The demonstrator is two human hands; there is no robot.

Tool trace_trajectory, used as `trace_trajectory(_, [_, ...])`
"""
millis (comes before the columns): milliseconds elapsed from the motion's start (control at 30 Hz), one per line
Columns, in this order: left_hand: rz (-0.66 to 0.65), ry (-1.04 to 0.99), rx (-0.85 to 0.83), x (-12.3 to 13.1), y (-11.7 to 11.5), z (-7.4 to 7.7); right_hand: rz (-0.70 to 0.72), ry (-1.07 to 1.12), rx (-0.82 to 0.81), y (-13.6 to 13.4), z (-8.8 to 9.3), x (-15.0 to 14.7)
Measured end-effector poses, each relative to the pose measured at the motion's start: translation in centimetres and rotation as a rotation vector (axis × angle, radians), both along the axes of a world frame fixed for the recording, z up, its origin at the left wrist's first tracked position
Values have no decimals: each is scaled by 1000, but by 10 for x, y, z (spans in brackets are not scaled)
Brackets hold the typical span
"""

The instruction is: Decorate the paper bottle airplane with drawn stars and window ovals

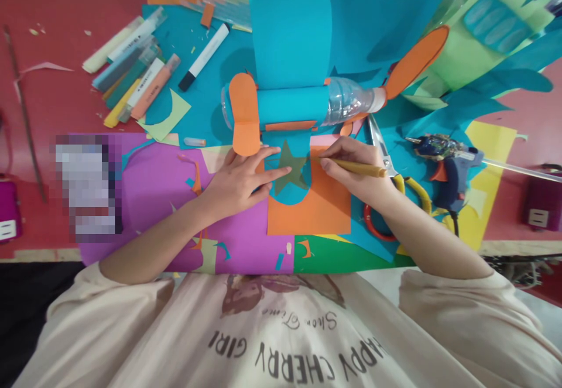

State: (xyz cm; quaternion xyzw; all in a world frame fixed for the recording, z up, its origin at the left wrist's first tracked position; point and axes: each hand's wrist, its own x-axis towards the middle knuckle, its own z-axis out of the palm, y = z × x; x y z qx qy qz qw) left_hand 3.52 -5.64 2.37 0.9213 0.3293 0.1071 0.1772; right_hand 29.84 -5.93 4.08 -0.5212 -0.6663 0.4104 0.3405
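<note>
A plastic bottle (346,100) wrapped in blue paper lies sideways, with a long blue wing (290,31) stretching away from me. Its near wing (292,198) has a rounded end, lies over an orange sheet (325,215) and bears an olive-green star (288,174). My left hand (239,182) rests there, fingers spread, one fingertip touching the star. Closed around a yellow marker pen (362,168), my right hand (357,153) is just right of the near wing, the pen's tip near the wing's edge. Orange paper pieces form the tail (244,116) and propeller (417,63).
Scissors (380,142) lie partly under my right forearm, and a glue gun (452,177) with its stick is further right. Several markers (134,78) are piled at the left, above a blurred phone (90,189). Paper scraps cover the purple sheet (153,201).
</note>
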Motion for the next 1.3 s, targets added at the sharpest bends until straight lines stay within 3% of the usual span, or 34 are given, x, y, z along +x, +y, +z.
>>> trace_trajectory(600, [3,6,4,2,-2,1,13,46,26,-2,-2,-1])
trace_trajectory(867, [-73,-18,47,2,-2,2,266,-51,59,-7,5,1])
trace_trajectory(1100, [-110,34,23,1,-3,1,194,-122,144,-9,0,6])
trace_trajectory(1200, [-103,38,27,1,-4,1,188,-41,115,-10,1,6])
trace_trajectory(1300, [-149,20,49,0,-3,1,77,116,29,-9,3,4])
